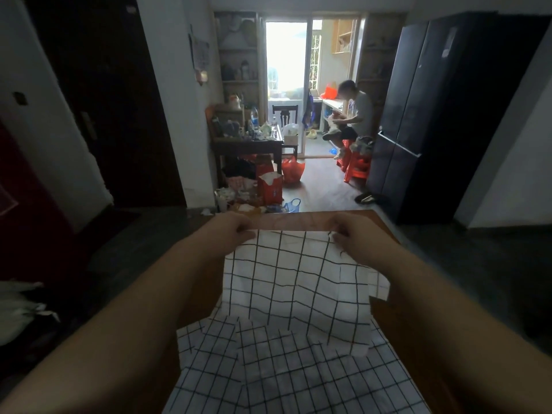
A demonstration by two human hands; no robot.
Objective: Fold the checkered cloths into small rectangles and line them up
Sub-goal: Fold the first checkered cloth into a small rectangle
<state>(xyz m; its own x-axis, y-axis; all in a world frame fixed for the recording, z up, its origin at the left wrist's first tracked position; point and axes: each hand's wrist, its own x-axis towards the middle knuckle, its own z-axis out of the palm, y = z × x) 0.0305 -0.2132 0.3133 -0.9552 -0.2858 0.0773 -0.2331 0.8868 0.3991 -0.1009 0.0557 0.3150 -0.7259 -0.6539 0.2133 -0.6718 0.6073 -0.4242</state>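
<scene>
Checkered cloth (298, 282) hangs stretched between hands, left (236, 227) and right (349, 231) pinching its top corners.

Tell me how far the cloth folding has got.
Done: no folded rectangle or line-up shows anywhere. In hand: the left hand and right hand pinch the far corners of a large-checked cloth, spread over the wooden table. Left: folding it, then the finer-checked cloth lying loose nearer the camera, then lining them up.

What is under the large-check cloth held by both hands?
The large-check cloth overlaps a finer-checked cloth at its near edge; wooden table shows beyond. Anything beneath its middle is covered.
</scene>
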